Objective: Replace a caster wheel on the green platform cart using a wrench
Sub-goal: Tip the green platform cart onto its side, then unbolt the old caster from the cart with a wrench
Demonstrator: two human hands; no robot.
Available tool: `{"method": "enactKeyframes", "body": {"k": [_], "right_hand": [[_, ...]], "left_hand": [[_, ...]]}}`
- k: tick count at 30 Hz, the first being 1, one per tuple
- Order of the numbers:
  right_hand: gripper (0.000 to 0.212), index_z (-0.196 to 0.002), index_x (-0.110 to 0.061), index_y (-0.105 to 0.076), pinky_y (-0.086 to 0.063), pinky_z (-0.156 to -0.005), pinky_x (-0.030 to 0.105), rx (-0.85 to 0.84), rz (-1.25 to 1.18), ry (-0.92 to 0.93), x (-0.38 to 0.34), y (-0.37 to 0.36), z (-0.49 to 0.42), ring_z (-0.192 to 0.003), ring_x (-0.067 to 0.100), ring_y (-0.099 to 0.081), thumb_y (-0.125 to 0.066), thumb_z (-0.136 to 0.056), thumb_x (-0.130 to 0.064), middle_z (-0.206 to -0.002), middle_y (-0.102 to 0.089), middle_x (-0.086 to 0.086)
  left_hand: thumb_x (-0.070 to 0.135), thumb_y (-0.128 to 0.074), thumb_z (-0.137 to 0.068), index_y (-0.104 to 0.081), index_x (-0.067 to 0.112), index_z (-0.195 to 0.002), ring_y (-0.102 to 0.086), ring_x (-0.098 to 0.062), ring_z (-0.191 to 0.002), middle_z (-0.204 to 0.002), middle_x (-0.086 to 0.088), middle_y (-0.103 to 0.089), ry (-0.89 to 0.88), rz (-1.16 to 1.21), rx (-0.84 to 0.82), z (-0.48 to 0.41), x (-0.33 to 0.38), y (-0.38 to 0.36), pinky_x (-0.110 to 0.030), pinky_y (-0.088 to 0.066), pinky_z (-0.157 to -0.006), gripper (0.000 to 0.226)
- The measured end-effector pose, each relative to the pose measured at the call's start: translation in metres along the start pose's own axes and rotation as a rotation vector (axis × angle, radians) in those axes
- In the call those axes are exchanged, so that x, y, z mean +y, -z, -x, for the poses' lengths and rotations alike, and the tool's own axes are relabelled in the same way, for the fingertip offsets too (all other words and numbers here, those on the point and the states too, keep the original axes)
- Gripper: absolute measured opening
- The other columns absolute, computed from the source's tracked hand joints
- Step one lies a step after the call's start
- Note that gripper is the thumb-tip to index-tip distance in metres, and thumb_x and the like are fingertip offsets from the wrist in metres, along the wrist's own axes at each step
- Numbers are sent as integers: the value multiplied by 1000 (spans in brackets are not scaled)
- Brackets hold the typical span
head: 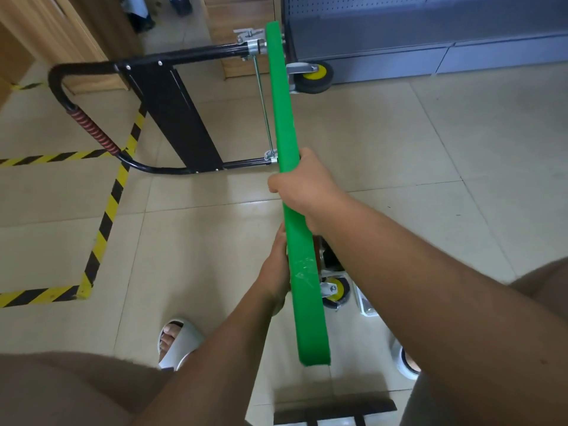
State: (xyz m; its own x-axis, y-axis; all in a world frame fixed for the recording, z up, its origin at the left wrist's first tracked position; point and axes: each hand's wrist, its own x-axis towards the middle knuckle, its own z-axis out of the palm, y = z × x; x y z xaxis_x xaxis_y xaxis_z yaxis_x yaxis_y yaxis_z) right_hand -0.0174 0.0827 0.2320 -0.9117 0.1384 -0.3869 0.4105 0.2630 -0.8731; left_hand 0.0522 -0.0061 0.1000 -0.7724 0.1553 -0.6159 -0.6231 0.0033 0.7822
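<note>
The green platform cart (290,124) is standing on its long edge on the tiled floor (399,155), its black handle (92,133) lying out to the left and its underside facing right. The right hand (302,192) is gripping the upper edge of the deck, fingers clenched over it. The left hand (275,265) is pressing against the deck's left face lower down, its fingers apparently laid straight along it. Two yellow-hubbed casters are showing on the underside: the near caster (335,292) just beside the right forearm and the far caster (312,76) at the other end. No wrench is showing in this view.

The person is probably steadying the tipped cart so the wheel mounts are facing out. To do this well, the person should be keeping the lower edge planted on the floor and the deck upright or leaning on the splayed handle, since a one-hand hold could let it topple once a hand is leaving for the tool.
</note>
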Motion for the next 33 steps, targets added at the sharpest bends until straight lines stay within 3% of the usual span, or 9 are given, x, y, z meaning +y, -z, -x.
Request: {"method": "enactKeyframes", "body": {"k": [4,9,12,16,21,24,27,29,33], "right_hand": [[46,-132,-21,-43,-55,-74,37,-123,23,-55,-5,15,-1,-95,22,-62,-56,-95,-44,-112,-59,4],[56,-137,-26,-52,-47,-99,55,-213,97,-116,12,54,-10,-110,26,-61,-34,-100,-63,-120,-66,2],[56,-136,-18,-55,-46,-105,52,-210,171,-165,36,80,-15,-111,28,-62,-29,-106,-57,-119,-68,5],[55,-122,-13,-62,-48,-105,51,-211,272,-259,75,103,-27,-109,31,-65,-27,-107,-53,-115,-71,8],[53,-118,-8,-63,-48,-105,50,-208,311,-375,128,116,-41,-105,34,-65,-31,-107,-48,-108,-71,12],[29,-115,-5,-63,-57,-91,41,-250,492,-359,163,115,-52,-95,27,-68,-45,-107,-26,-108,-69,12],[26,-125,-6,-62,-47,-78,26,-296,758,-334,194,111,-58,-102,24,-66,-56,-101,-15,-115,-68,8],[31,-129,-2,-61,-46,-87,31,-356,914,-327,219,110,-60,-114,30,-63,-55,-102,-16,-118,-66,13],[33,-125,-4,-62,-52,-93,37,-376,1029,-360,268,103,-62,-106,31,-64,-42,-101,-14,-116,-68,15]], "left_hand": [[61,-40,-105,-62,43,-125,-71,-30,-110,-115,-3,-75,-30,-35,-9,15,34,-1,-59,-55,-97,35],[71,-35,-100,-64,39,-126,-71,-29,-112,-119,-7,-74,-148,-33,15,31,75,-5,-58,-52,-102,50],[75,-38,-95,-58,39,-136,-71,-33,-110,-123,-12,-70,-211,-70,22,38,94,-9,-61,-54,-100,59],[50,-50,-92,-40,47,-150,-70,-37,-110,-128,-3,-67,-265,-108,36,42,114,-14,-56,-60,-91,59],[41,-50,-88,-44,44,-144,-72,-38,-103,-120,-7,-68,-245,-157,136,40,128,-30,-58,-62,-82,56],[38,-55,-96,-35,45,-149,-74,-27,-93,-117,4,-68,-290,-287,176,35,129,-32,-51,-64,-80,57],[30,-53,-101,-34,46,-150,-74,-22,-90,-113,7,-69,-340,-360,206,33,128,-29,-48,-64,-79,54],[28,-52,-102,-37,47,-147,-75,-22,-88,-112,7,-70,-345,-378,210,35,130,-29,-49,-65,-77,51],[27,-53,-101,-43,48,-142,-75,-21,-85,-106,4,-72,-353,-399,230,38,131,-29,-49,-65,-77,47]]}}
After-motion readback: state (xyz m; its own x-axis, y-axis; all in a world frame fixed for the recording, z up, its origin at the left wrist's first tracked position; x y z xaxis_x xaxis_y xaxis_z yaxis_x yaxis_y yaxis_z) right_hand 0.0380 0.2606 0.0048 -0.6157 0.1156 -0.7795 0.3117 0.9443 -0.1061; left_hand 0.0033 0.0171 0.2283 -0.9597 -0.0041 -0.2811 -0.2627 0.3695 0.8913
